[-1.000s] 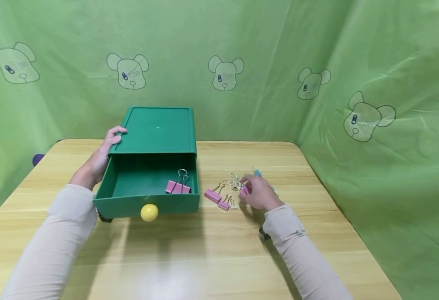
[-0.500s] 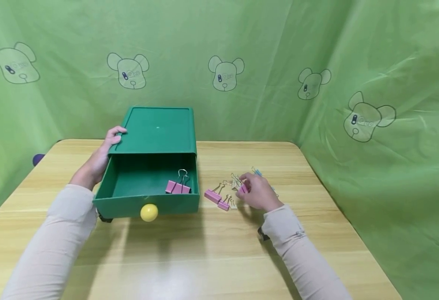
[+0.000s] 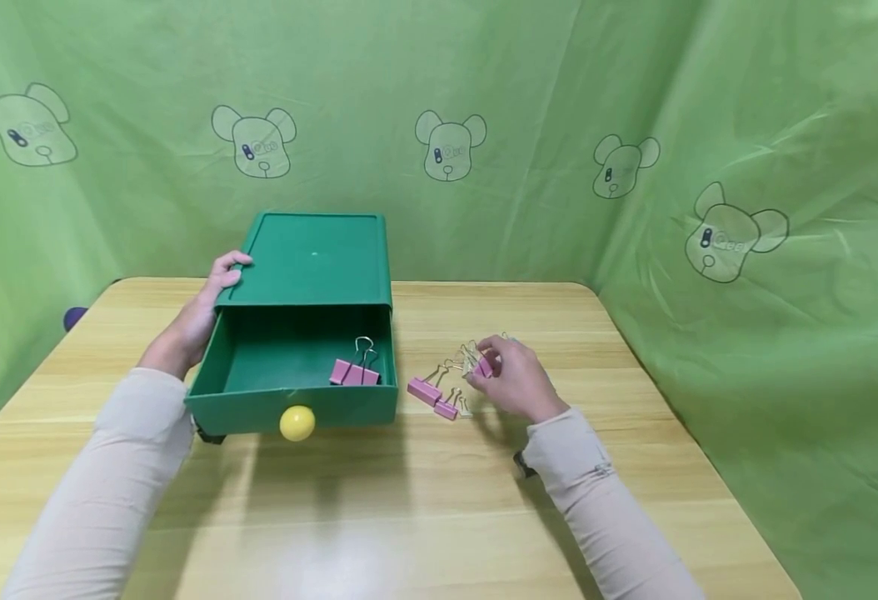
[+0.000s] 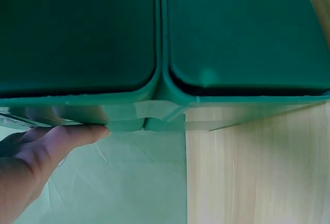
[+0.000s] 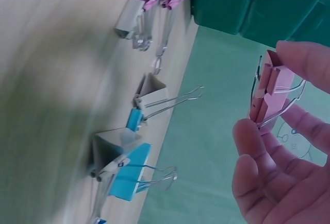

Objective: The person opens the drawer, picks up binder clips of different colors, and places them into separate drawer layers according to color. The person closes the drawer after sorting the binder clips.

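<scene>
In the head view my right hand [image 3: 517, 382] pinches a pink binder clip [image 3: 482, 367] between thumb and fingertips, raised off the table. Its wire handles show beside the pink body in the right wrist view. Below it lie a large blue clip [image 5: 131, 175] and several off-white binder clips [image 5: 152, 92]. My left hand [image 3: 197, 321] rests against the left side of the green drawer box [image 3: 319, 258], fingertips at its top edge. The drawer [image 3: 364, 410] is pulled out, and a large pink binder clip [image 3: 355, 374] lies in its right front corner.
Between drawer and right hand, a larger pink clip [image 3: 424, 390], a smaller pink clip [image 3: 445, 410] and a small white clip [image 3: 465, 413] lie on the wooden table [image 3: 439, 500]. A yellow knob [image 3: 297, 423] sticks out from the drawer front. Green curtains [image 3: 379, 100] surround the table.
My right hand has shifted slightly left and up with the pink binder clip pinched in its fingers. My left hand and the drawer box look unmoved.
</scene>
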`<state>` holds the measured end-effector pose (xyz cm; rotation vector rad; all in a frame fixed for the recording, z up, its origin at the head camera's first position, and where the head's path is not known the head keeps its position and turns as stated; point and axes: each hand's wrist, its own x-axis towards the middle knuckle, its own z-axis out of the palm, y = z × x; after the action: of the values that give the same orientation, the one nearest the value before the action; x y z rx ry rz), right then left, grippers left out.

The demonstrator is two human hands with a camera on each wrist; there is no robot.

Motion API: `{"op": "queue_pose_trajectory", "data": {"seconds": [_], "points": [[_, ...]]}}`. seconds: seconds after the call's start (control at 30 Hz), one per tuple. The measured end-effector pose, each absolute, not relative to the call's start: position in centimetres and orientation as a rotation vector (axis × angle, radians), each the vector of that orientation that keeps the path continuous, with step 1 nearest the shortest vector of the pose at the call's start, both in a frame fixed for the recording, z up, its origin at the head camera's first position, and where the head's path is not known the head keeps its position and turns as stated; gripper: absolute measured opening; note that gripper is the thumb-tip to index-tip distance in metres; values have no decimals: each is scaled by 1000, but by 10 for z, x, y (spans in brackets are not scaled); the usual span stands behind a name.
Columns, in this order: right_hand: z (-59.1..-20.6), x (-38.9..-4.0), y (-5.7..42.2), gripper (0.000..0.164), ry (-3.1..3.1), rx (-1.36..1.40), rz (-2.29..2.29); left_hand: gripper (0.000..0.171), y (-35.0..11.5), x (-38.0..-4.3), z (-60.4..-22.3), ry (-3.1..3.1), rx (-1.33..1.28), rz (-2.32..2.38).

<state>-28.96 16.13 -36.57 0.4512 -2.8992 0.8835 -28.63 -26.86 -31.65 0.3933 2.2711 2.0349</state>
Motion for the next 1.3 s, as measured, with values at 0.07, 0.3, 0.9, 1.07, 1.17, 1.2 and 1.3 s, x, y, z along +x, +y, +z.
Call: {"op": "queue_pose_trajectory", "data": {"seconds": [0.07, 0.3, 0.9, 1.07, 1.17, 1.2, 1.3], "points": [[-364, -289, 160, 50, -2887, 467, 882, 24, -269, -286, -316, 2277, 384, 2029], [-357, -285, 157, 51, -2853, 506, 854, 24, -268, -286, -318, 2272, 375, 2032], [-327, -272, 148, 48, -2700, 605, 893, 25, -267, -285, -317, 2274, 394, 2044], [-319, -266, 144, 47, -2672, 638, 919, 25, -267, -285, -317, 2275, 388, 2045], [-315, -264, 142, 46, -2645, 659, 900, 25, -267, -285, -317, 2273, 388, 2046], [-313, -263, 141, 46, -2635, 664, 896, 25, -267, -285, -317, 2273, 387, 2047], [-309, -262, 139, 45, -2603, 683, 887, 25, -268, -285, -317, 2270, 392, 2049]]}}
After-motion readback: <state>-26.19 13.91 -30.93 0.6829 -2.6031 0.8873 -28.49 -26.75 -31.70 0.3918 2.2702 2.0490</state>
